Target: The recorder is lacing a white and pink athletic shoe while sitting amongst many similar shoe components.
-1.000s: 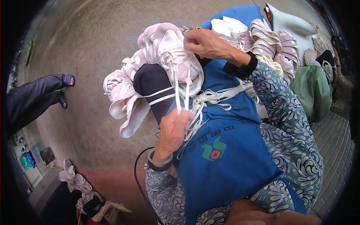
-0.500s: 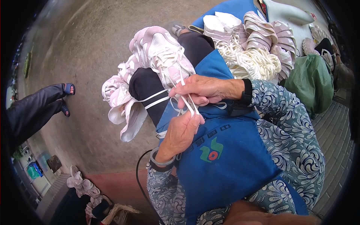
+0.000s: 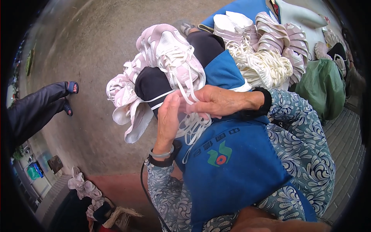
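Note:
A pale pink and white shoe upper [image 3: 181, 63] lies over my knee, its white shoelace [image 3: 190, 87] threaded across the front. From it the lace runs down to my right hand [image 3: 220, 99], whose fingers are closed around the strands. My left hand [image 3: 167, 118] is raised beside the right fingertips. Its fingers are straight and together, with nothing visible gripped in them. Below both hands, loose white lace loops [image 3: 195, 129] hang over my blue apron [image 3: 235, 166]. More pink uppers [image 3: 123, 94] hang at the left of my knee, with a lace strand stretching from them toward my hands.
Stacked pink uppers [image 3: 270, 33] and a heap of cream laces [image 3: 266, 67] lie at my upper right, near a green bag [image 3: 324, 89]. Another person's legs [image 3: 38, 104] are at the left. Further uppers [image 3: 85, 189] lie at lower left, near a dark cable [image 3: 142, 185].
My left hand has let go of the lace strands, straightened its fingers and moved left and up. The laces now hang in loose loops below my right hand.

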### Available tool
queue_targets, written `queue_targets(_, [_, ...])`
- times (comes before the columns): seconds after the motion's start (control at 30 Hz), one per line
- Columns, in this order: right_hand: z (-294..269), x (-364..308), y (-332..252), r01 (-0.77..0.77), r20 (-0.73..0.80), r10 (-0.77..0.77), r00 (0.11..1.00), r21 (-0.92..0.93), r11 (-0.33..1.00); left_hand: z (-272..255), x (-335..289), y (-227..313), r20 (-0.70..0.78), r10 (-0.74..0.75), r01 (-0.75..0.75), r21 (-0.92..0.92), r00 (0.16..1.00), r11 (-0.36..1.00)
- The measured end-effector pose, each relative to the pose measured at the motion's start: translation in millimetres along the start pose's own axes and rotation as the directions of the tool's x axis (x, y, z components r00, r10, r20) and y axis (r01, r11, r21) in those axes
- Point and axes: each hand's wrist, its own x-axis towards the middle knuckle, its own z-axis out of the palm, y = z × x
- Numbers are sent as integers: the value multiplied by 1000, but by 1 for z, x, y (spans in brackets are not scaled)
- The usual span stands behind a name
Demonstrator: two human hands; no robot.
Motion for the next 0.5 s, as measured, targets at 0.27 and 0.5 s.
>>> queue_targets(0.27, [11, 8, 5, 132, 114, -109, 987, -211, 969, 16, 20, 0, 5, -85, 82, -335, 996, 939])
queue_targets(0.5, [-20, -15, -8, 235, 21, -263, 964, -526, 817, 12, 14, -1, -29, 7, -10, -95, 1000, 995])
